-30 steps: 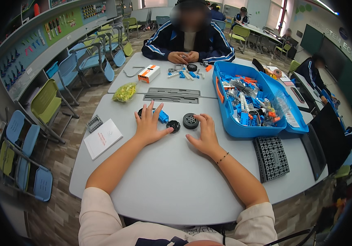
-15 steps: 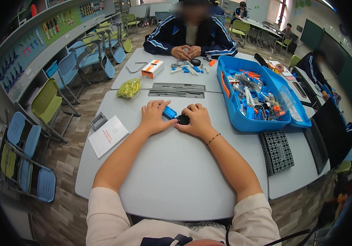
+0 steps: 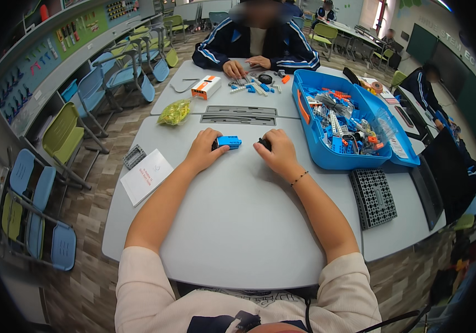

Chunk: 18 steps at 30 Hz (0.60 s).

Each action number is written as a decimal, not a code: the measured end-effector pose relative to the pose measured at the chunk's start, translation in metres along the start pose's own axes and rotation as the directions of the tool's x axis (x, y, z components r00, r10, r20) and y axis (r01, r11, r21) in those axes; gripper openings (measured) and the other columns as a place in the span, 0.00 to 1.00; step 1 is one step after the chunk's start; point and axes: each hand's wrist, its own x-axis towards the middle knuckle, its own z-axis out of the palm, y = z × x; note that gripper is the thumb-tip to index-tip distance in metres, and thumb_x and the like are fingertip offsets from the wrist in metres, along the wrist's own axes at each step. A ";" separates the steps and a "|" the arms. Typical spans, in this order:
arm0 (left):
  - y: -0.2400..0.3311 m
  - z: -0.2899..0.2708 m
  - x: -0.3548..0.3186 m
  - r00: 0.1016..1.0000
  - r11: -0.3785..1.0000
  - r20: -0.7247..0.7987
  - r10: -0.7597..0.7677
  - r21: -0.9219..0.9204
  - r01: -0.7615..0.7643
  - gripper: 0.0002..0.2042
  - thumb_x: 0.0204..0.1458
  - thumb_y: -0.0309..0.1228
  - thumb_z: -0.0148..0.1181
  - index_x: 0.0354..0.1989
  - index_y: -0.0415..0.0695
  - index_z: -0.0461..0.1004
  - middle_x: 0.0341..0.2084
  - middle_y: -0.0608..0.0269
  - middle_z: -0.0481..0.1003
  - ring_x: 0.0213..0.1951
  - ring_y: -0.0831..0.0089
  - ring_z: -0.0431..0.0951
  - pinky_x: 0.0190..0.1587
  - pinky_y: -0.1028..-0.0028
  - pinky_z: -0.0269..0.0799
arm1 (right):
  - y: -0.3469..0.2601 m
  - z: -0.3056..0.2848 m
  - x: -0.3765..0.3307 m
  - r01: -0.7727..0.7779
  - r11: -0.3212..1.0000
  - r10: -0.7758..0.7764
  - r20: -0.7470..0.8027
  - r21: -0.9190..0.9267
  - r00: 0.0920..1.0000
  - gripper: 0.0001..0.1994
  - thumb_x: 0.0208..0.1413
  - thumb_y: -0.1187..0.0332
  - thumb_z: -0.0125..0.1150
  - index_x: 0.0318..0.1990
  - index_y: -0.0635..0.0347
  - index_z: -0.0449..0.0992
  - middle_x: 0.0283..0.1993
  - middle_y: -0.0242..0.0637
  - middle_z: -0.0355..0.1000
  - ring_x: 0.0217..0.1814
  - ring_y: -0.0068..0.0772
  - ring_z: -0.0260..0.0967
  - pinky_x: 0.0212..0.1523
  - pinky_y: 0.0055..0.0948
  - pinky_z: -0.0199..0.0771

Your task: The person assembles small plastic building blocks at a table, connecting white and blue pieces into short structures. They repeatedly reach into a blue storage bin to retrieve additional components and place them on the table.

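Observation:
My left hand point(image 3: 207, 151) is closed around the left end of a blue building-block piece point(image 3: 229, 142), with a bit of black at that end. The block's right end sticks out past my thumb, just above the table point(image 3: 215, 222). Across a gap to the right, my right hand point(image 3: 278, 151) grips a small black wheel point(image 3: 265, 144), mostly covered by my fingers and thumb. The two pieces are apart.
To the right stands a blue bin point(image 3: 343, 158) full of loose bricks, with a black perforated block point(image 3: 373, 198) in front. A booklet point(image 3: 147, 177) and a grey piece point(image 3: 135, 157) lie left. A yellow-green bag point(image 3: 174, 112) and a co-worker's hands point(image 3: 243, 67) are beyond.
My hands have drawn apart, and the black wheel has come away from the blue block's end, moving right with my right hand. The co-worker's hands have parted and reached toward the pieces.

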 end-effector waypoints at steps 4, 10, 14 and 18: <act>-0.007 -0.001 0.001 0.994 0.978 -0.053 -0.095 -0.191 0.084 0.17 0.53 0.42 0.61 0.41 0.41 0.71 0.33 0.61 0.71 0.38 0.68 0.69 0.44 0.72 0.64 | -0.019 -0.044 0.016 0.039 0.991 -0.015 -0.181 0.129 0.983 0.16 0.49 0.57 0.63 0.26 0.63 0.73 0.29 0.43 0.69 0.36 0.43 0.65 0.36 0.38 0.65; -0.025 -0.002 0.002 0.882 0.730 -0.081 -0.464 -0.599 0.329 0.21 0.62 0.52 0.44 0.42 0.45 0.68 0.26 0.69 0.70 0.28 0.83 0.66 0.30 0.82 0.63 | 0.019 -0.142 0.033 -0.104 0.941 -0.068 -0.482 -0.322 0.874 0.25 0.53 0.46 0.57 0.29 0.65 0.75 0.31 0.44 0.71 0.39 0.44 0.67 0.41 0.39 0.66; -0.031 -0.006 0.005 0.816 0.546 -0.039 -0.577 -0.761 0.350 0.21 0.62 0.54 0.43 0.40 0.47 0.68 0.26 0.68 0.70 0.27 0.83 0.68 0.29 0.82 0.65 | 0.065 -0.170 0.024 -0.472 0.757 0.184 -0.546 -0.452 0.817 0.29 0.53 0.39 0.53 0.35 0.63 0.78 0.38 0.44 0.74 0.46 0.46 0.67 0.48 0.44 0.65; -0.028 -0.009 0.005 0.808 0.470 0.000 -0.589 -0.814 0.342 0.23 0.61 0.56 0.42 0.39 0.46 0.68 0.25 0.68 0.70 0.26 0.81 0.69 0.27 0.80 0.67 | 0.082 -0.160 0.016 -0.564 0.601 0.279 -0.512 -0.567 0.812 0.30 0.53 0.38 0.51 0.43 0.59 0.77 0.47 0.43 0.72 0.56 0.47 0.63 0.55 0.57 0.57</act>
